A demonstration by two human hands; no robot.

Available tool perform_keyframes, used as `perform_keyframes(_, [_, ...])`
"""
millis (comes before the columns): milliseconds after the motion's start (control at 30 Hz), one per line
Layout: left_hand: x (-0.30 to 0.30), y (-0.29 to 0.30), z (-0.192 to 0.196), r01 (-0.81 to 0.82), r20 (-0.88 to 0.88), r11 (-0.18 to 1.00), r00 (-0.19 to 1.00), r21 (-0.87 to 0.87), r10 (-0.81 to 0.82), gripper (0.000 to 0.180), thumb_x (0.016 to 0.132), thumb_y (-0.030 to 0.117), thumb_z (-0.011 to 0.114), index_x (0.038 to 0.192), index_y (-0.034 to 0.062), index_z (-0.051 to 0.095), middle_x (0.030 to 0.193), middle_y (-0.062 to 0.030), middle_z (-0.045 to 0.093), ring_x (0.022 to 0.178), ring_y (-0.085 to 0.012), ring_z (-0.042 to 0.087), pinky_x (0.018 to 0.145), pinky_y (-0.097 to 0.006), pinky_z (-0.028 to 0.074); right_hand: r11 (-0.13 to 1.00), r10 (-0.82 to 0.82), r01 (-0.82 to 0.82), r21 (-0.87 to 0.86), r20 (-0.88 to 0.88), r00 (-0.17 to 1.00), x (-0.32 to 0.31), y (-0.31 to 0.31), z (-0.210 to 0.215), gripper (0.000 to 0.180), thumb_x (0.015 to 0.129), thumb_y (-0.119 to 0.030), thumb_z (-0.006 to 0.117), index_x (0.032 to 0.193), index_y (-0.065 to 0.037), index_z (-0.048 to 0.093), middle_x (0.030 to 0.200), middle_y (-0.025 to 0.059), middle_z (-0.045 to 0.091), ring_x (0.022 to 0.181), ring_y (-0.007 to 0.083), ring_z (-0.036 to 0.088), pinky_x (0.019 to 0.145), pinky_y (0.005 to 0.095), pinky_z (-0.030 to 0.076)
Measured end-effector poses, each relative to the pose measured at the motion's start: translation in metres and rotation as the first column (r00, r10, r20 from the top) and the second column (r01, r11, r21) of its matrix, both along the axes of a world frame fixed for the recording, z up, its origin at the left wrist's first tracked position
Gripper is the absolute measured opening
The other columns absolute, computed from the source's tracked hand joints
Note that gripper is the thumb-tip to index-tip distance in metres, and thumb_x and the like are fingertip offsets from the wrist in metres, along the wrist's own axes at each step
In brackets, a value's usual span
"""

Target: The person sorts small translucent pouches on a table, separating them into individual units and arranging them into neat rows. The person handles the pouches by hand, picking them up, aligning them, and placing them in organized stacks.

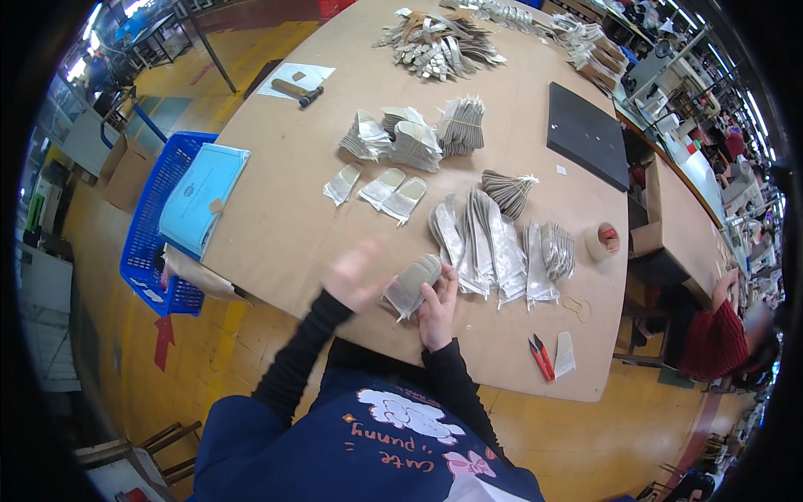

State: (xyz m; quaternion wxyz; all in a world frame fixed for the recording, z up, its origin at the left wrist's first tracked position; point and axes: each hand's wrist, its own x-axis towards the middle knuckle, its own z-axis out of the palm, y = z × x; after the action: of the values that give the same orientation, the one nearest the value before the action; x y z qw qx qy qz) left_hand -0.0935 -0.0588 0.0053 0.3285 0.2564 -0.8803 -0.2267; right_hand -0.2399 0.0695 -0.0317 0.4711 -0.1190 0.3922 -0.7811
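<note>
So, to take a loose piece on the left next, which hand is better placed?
Probably the left hand: it looks empty, though blurred, and is nearer the loose pieces, while the right hand holds a stack.

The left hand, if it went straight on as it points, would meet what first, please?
The left hand would probably meet the two loose grey pieces on the table; blur leaves its height and exact line unclear.

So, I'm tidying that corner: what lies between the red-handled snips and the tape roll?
In the head view, a thin, loose yellowish rubber band lies between the red-handled snips and the tape roll.
</note>
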Motion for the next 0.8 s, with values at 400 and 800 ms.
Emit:
perform_keyframes(400, [-0.032,0.044,-0.004,0.051,-0.081,0.907,0.997,0.418,-0.019,0.073,0.076,0.012,0.076,0.141,0.0046,0.044,0.128,-0.0191,0.059,0.112,-0.0307,0.062,0.091,-0.035,0.051,1.000,-0.017,0.017,0.018,-0.027,0.999,0.000,-0.003,0.000,0.050,0.094,-0.002,0.056,0.138,-0.008,0.032,0.130,0.0124,0.048,0.116,0.0187,0.050,0.097,0.0310,0.043])
perform_keyframes(800, [-0.036,0.038,0.002,0.110,-0.042,0.943,0.994,0.313,-0.102,0.061,0.075,0.009,0.073,0.132,0.0078,0.053,0.126,-0.0163,0.059,0.110,-0.0342,0.061,0.088,-0.038,0.053,1.000,-0.012,0.012,-0.009,-0.054,0.998,0.000,-0.004,-0.001,0.049,0.092,0.003,0.056,0.134,-0.006,0.034,0.129,0.0118,0.049,0.116,0.0182,0.050,0.097,0.0306,0.042])
